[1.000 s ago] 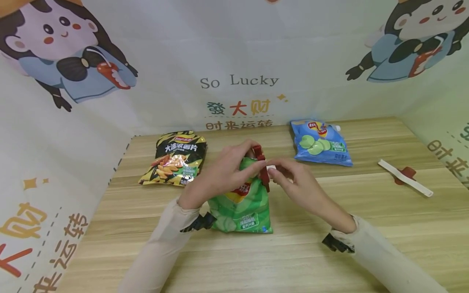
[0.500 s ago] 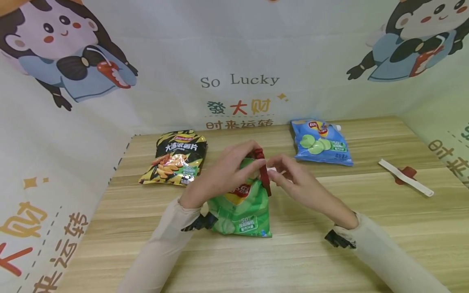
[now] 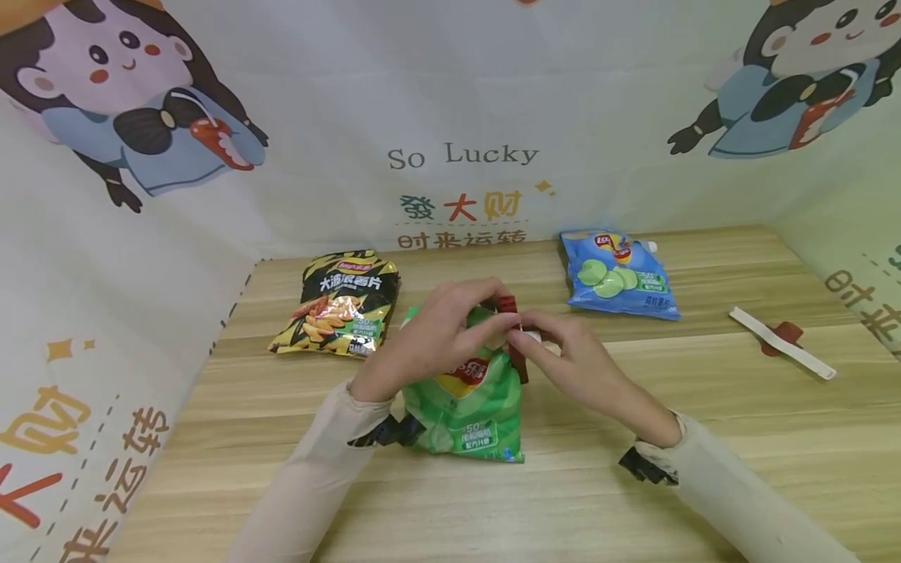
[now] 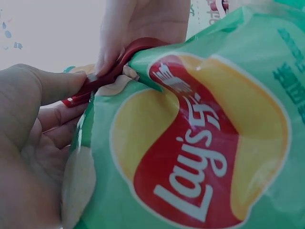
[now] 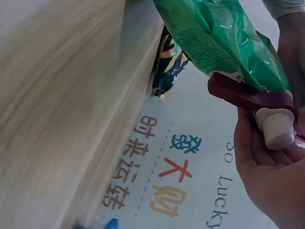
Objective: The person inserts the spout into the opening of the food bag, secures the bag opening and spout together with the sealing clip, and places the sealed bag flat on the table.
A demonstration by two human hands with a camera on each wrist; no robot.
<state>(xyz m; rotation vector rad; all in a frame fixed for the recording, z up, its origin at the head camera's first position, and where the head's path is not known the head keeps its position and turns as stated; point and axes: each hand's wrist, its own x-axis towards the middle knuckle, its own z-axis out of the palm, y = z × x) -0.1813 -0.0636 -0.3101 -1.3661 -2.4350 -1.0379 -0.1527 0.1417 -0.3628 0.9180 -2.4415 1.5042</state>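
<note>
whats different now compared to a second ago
The red clip and green chip bag shifted slightly toward the person. The right hand moved a little left, its thumb going from the white knob onto the clip. The left hand keeps its grip; the black bag, blue bag and white-and-red clip stayed put.

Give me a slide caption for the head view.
Left hand and right hand at the dark red bag clip on a green Lay's chip bag.
</note>
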